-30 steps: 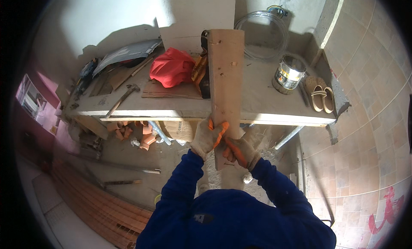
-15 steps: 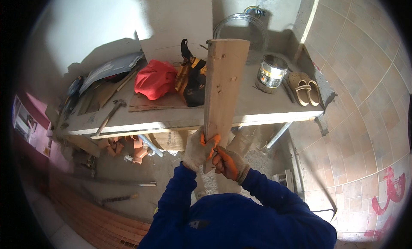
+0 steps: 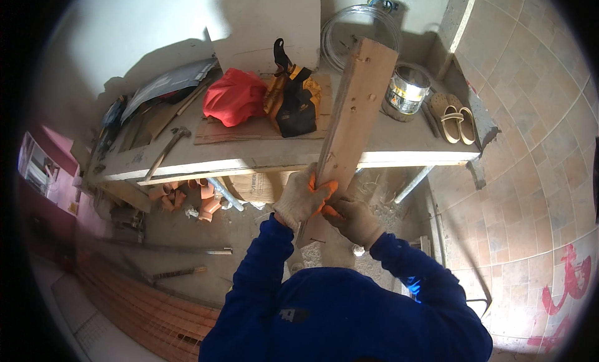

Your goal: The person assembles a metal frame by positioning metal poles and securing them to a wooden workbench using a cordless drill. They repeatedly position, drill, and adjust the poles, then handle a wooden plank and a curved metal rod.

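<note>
A long wooden plank with several dark knots or holes slants up and to the right, its far end above the ledge. My left hand, in a pale glove with an orange palm, grips the plank's left edge near its lower end. On the opposite edge, my right hand, in a matching glove, closes at the plank with its back turned up; its fingertips are partly hidden. Below both hands, a thin nail-like piece shows at the plank's lower end.
On the concrete ledge are a hammer, a red bundle, a black-and-yellow bag, a metal can and beige clogs. Clear coiled tubing leans behind. Orange pipe fittings lie underneath. A tiled wall stands right.
The plank's far end has swung right, uncovering more of the bag. My right hand has turned from palm side to back side up. Both hands have shifted slightly right.
</note>
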`<move>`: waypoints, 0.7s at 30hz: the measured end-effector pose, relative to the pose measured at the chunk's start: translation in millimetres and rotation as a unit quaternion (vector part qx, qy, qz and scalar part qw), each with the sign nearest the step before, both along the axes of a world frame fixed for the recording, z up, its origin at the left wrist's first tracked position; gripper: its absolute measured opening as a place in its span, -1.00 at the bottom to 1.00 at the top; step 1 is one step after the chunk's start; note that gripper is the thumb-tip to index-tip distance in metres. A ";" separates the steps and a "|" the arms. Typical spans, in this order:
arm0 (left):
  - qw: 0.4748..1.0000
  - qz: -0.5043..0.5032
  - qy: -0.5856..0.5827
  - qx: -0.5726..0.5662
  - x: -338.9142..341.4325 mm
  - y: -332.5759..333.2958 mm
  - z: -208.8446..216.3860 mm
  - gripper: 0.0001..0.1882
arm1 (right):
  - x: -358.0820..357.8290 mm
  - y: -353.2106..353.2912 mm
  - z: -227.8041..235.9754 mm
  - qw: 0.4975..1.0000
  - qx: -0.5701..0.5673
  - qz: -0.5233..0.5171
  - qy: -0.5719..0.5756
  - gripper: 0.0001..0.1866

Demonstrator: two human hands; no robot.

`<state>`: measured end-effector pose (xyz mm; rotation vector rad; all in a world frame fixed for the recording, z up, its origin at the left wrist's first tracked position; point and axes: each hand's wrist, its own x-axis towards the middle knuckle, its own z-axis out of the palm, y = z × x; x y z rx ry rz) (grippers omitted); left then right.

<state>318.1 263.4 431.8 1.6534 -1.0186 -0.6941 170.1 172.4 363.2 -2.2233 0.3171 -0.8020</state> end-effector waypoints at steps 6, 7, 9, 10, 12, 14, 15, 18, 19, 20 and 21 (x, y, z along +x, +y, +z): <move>0.997 -0.011 -0.051 -0.064 -4.8 1.8 -4.5 -0.58 | 1.5 12.2 -16.8 0.657 0.746 0.107 -0.002 -0.58; 0.995 -0.010 -0.069 -0.074 -5.6 2.4 -5.9 -0.59 | 1.6 13.8 -17.5 0.700 0.711 0.071 0.016 -0.60; 0.990 -0.014 -0.104 -0.093 -6.0 1.8 -6.8 -0.61 | 0.1 15.0 -15.3 0.758 0.651 0.026 0.035 -0.63; 0.990 -0.026 -0.102 -0.092 -5.9 1.7 -6.8 -0.56 | -1.6 14.4 -12.2 0.794 0.606 0.003 0.040 -0.72; 0.998 -0.036 -0.023 -0.048 -6.7 2.2 -5.4 -0.54 | -5.8 11.3 -2.5 0.958 0.284 -0.013 0.049 -0.79; 0.999 -0.038 0.031 -0.019 -7.7 3.8 -3.0 -0.56 | -9.0 6.8 8.7 0.976 -0.208 -0.065 0.026 -0.90; 0.998 -0.033 0.043 -0.017 -8.5 5.0 -2.4 -0.58 | -9.8 5.0 13.3 0.975 -0.216 -0.041 0.029 -0.89; 0.999 -0.029 0.022 -0.017 -8.3 6.7 -2.0 -0.60 | -10.6 2.1 19.9 0.974 -0.222 -0.024 0.032 -0.88; 1.000 -0.026 0.005 -0.013 -8.5 6.1 -2.9 -0.60 | -11.0 1.6 19.6 0.974 -0.225 -0.020 0.033 -0.88; 0.999 -0.023 -0.013 -0.031 -8.5 6.0 -4.6 -0.59 | -11.7 1.4 18.4 0.972 -0.233 -0.015 0.040 -0.87; 0.998 -0.017 -0.032 -0.043 -8.7 4.9 -6.3 -0.58 | -12.5 1.4 16.1 0.996 0.030 0.005 0.089 -0.85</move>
